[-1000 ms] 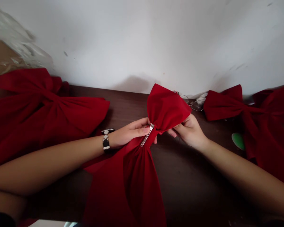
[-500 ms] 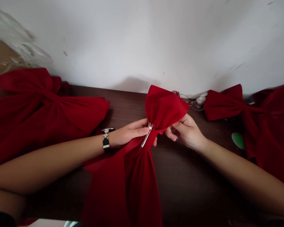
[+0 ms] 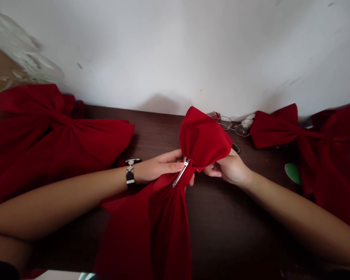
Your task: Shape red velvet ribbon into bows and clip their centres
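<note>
A pale, scuffed wall (image 3: pixel 140 50) rises behind the held bow (image 3: pixel 169 202), and a dark brown table (image 3: pixel 221 217) spreads out beneath it. To the left of the held bow lies a big heap of red bow cloth (image 3: pixel 55 136). The held bow itself is upended between the two hands, above the table, its loop on top and its tails hanging toward the wearer. More red bows (image 3: pixel 312 155) lie to its right, and crumpled clear plastic (image 3: pixel 29 50) sits far off to its left. The right hand (image 3: pixel 233 167) is at the loop's right underside; the cloth hides fingertips, so I can't tell whether it grips. The left hand (image 3: pixel 157 167) pinches the held bow's gathered middle. Just behind and right of the bow rest eyeglasses (image 3: pixel 235 127); a green disc (image 3: pixel 293 173) lies farther right. A metal clip (image 3: pixel 181 172) slants across its gathers, under the left thumb.
</note>
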`<state>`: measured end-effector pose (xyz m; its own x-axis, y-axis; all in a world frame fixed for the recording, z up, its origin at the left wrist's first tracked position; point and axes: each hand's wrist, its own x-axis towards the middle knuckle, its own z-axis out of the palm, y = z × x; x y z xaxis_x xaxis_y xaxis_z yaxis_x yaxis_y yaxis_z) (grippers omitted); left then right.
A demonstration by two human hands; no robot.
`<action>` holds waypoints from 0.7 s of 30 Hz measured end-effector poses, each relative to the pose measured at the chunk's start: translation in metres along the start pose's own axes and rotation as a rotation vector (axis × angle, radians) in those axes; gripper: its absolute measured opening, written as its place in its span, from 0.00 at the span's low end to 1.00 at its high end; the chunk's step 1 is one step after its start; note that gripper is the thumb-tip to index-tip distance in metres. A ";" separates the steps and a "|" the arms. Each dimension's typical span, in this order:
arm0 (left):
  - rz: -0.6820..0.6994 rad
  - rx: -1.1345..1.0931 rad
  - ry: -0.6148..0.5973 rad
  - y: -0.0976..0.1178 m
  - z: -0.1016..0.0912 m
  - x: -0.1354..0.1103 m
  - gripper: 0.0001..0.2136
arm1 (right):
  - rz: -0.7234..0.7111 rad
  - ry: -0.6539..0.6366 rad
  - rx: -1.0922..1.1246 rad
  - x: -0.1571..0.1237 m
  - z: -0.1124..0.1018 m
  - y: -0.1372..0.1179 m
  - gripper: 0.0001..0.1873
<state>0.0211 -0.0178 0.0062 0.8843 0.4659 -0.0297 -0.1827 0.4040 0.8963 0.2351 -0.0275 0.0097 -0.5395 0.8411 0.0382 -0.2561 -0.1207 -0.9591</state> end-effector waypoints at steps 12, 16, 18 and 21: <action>0.050 0.050 0.007 -0.002 -0.001 0.001 0.17 | -0.078 0.139 -0.003 0.002 -0.002 0.000 0.10; 0.045 0.064 0.008 -0.002 0.000 0.001 0.18 | -0.090 0.132 -0.178 0.001 -0.007 -0.001 0.11; 0.050 0.077 0.003 -0.002 0.000 0.000 0.18 | -0.099 0.118 -0.258 0.000 -0.009 -0.003 0.12; 0.057 0.110 0.012 -0.002 -0.001 0.000 0.17 | -0.089 0.097 -0.354 0.000 -0.008 -0.007 0.13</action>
<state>0.0214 -0.0179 0.0043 0.8685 0.4954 0.0182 -0.1841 0.2882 0.9397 0.2435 -0.0224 0.0137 -0.4447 0.8883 0.1148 0.0038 0.1300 -0.9915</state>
